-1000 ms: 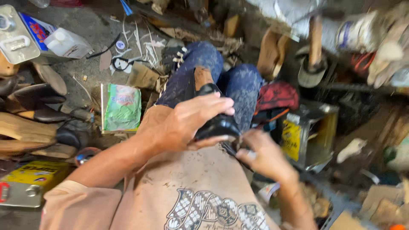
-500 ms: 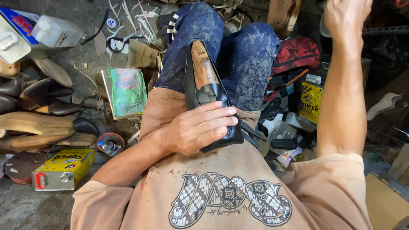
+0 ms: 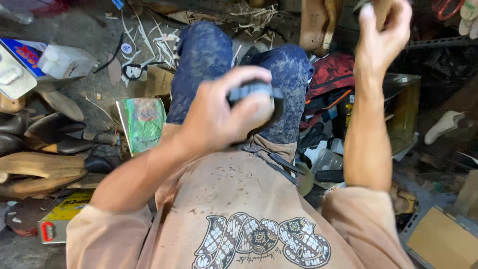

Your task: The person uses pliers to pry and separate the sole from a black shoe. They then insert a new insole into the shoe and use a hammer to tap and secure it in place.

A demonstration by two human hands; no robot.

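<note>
The person sits on the floor with both knees up in dark blue spotted trousers (image 3: pixel 204 65). The left hand (image 3: pixel 219 117) is closed tight around a black leather shoe (image 3: pixel 256 92), holding it over the lap just in front of the knees. Only the ridged black edge of the shoe peeks out past the fingers (image 3: pixel 244 79). The right hand (image 3: pixel 381 37) is lifted high, up near the top of the view, well apart from the shoe. Its fingers curl in around something, but I cannot tell what it is. A pair of dark metal pliers (image 3: pixel 279 164) lies on the tan apron (image 3: pixel 224 194) beside the lap. On the floor to the left are a green packet (image 3: pixel 144 122), some wooden shoe forms (image 3: pixel 40 169) and a flat yellow tin can (image 3: pixel 62 216).
</note>
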